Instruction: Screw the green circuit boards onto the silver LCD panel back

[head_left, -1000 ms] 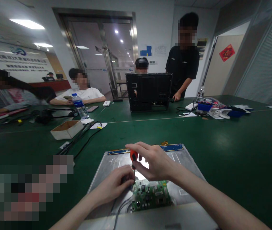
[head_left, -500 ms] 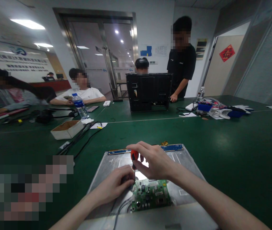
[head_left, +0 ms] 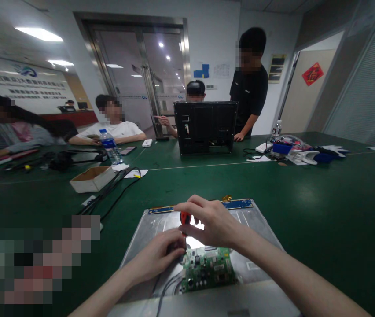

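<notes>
My right hand (head_left: 215, 222) grips a small red-and-black screwdriver (head_left: 185, 218) by its handle, holding it upright with the index finger stretched over its top. Its tip points down at the upper left corner of a green circuit board (head_left: 207, 268). Beside the tip, my left hand (head_left: 163, 248) has its fingers pinched together at that corner; what they hold, if anything, is hidden. The board lies on a silvery metal display panel (head_left: 151, 224), with a narrow blue circuit strip (head_left: 240, 204) along the far edge. Dark cables (head_left: 166, 288) run from the board's left side.
An open cardboard box (head_left: 91, 179), black cables and a water bottle (head_left: 111, 147) stand to the left on the green table (head_left: 322, 211). A black monitor housing (head_left: 207, 127) is upright across from me. Gloves (head_left: 303, 156) lie far right. Several people are around the table.
The screwdriver handle has turned slightly within my right hand's fingers. My left hand stays put. Across the table, a person's hand has appeared left of the monitor housing, pointing left.
</notes>
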`<state>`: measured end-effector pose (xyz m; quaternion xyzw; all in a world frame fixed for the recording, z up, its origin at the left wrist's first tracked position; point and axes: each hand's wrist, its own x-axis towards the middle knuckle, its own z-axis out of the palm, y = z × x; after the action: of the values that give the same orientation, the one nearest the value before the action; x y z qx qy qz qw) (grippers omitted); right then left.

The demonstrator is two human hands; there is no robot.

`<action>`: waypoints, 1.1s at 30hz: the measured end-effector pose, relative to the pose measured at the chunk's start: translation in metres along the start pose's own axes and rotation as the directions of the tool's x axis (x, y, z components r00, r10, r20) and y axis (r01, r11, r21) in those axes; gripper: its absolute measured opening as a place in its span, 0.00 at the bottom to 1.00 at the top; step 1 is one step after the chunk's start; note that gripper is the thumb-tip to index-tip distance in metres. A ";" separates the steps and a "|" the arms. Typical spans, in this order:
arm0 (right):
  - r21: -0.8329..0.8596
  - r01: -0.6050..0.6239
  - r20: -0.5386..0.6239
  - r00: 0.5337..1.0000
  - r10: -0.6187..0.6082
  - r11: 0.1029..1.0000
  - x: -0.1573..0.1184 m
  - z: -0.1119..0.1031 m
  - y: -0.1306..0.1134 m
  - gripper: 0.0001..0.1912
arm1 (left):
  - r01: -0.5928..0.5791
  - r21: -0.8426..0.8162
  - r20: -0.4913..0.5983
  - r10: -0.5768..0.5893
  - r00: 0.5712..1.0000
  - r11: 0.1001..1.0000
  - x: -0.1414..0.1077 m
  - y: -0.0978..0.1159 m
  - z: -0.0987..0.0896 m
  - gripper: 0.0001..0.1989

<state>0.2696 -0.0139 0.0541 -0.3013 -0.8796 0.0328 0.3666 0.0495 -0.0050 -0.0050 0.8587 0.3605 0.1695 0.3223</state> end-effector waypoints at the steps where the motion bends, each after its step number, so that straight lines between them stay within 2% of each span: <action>1: 0.003 0.001 -0.007 1.000 -0.001 1.000 0.000 0.000 0.000 0.16 | -0.005 -0.005 0.001 0.005 1.000 1.000 0.000 0.000 0.000 0.04; 10: 0.090 0.020 0.001 1.000 -0.020 0.996 0.001 -0.004 -0.003 0.26 | -0.022 -0.012 0.035 0.022 0.999 1.000 0.000 -0.003 -0.001 0.05; 26: -0.016 -0.010 0.029 1.000 0.011 1.000 0.000 0.000 0.001 0.16 | -0.029 0.004 -0.016 0.029 0.999 1.000 -0.001 0.000 0.001 0.05; 31: 0.060 0.007 0.033 0.999 -0.008 0.998 0.000 -0.005 -0.003 0.26 | -0.045 -0.006 -0.002 0.045 0.999 0.999 0.000 -0.003 0.001 0.04; 33: 0.070 0.007 0.032 0.999 -0.009 0.998 0.000 -0.005 -0.003 0.27 | -0.034 -0.003 0.019 0.034 0.999 0.999 0.000 -0.004 0.001 0.05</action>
<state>0.2713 -0.0173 0.0593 -0.2844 -0.8849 0.0670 0.3627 0.0482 -0.0029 -0.0086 0.8659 0.3427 0.1670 0.3239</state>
